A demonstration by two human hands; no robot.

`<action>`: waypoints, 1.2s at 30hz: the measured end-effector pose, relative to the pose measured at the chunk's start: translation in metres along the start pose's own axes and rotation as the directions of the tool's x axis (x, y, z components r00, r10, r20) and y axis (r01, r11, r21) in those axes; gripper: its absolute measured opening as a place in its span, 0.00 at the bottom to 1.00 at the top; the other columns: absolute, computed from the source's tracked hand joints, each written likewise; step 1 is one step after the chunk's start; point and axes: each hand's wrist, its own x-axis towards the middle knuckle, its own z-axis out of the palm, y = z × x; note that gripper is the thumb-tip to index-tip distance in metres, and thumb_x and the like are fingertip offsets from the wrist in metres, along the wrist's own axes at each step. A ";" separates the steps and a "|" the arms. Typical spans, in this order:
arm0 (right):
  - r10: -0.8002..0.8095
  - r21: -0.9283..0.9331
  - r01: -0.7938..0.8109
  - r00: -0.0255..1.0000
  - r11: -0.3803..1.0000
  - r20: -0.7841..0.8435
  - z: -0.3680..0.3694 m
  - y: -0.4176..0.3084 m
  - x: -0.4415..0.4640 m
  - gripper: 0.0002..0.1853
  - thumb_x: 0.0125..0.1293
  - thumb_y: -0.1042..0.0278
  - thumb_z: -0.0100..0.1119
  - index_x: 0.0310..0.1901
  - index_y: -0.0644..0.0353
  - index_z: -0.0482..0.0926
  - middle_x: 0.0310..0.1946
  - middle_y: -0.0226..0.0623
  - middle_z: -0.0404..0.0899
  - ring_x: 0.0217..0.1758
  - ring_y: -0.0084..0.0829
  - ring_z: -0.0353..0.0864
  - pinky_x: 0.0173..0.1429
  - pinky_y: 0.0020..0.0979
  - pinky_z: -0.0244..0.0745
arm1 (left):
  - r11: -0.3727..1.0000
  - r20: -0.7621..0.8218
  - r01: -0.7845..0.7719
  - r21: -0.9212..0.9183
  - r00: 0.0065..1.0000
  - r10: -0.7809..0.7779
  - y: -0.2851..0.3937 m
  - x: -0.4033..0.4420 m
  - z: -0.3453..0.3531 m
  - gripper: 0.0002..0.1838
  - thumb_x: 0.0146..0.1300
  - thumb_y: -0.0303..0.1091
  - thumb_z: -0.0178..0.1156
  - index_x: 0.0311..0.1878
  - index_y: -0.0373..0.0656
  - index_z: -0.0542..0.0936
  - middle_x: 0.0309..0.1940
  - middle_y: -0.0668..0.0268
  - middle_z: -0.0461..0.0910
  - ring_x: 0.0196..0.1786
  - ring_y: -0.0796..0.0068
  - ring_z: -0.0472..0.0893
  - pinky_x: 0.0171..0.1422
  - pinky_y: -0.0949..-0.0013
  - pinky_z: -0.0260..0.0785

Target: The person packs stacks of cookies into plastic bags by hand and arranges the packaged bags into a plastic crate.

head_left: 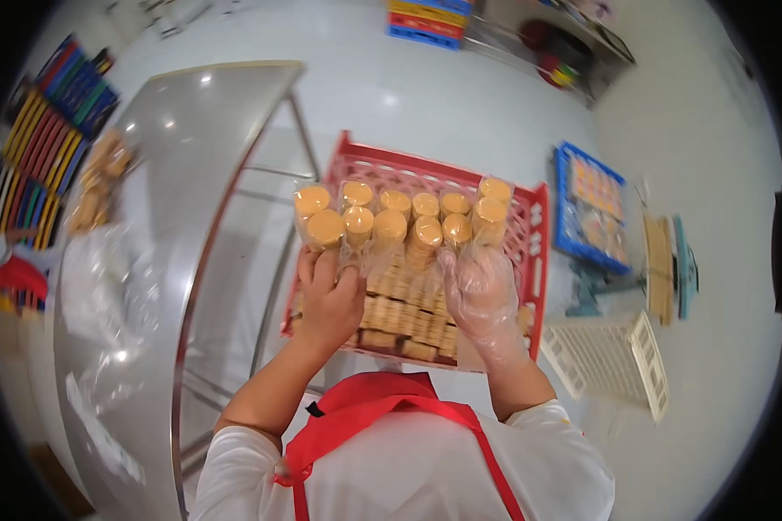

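Clear plastic bags of round golden biscuits (325,227) stand in a row across a red crate (434,161), their stacked tops facing me. My bare left hand (330,291) is closed around the lower end of the bag at the left end of the row. At the right end, my right hand (484,295), in a clear plastic glove, grips the bottom of another bag of biscuits (491,211). My fingers partly hide the plastic there. Below the bags, loose biscuits (404,317) lie in rows inside the crate.
A steel table (208,113) on the left carries plastic bags (104,286) and bagged tan items (104,178). Stacked coloured crates (43,139) stand beyond it. To the right are a blue crate of packs (567,226), a white basket (604,356) and a pedestal device (660,269).
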 end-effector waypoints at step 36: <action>-0.796 0.898 0.404 0.595 0.174 -0.113 0.324 -0.491 0.026 0.11 0.63 0.67 0.64 0.38 0.64 0.73 0.38 0.46 0.73 0.41 0.44 0.75 0.50 0.43 0.73 | 0.444 -0.649 0.875 0.194 0.453 -0.611 -0.167 -0.400 -0.364 0.22 0.52 0.36 0.76 0.44 0.40 0.74 0.53 0.48 0.65 0.55 0.49 0.72 0.60 0.54 0.68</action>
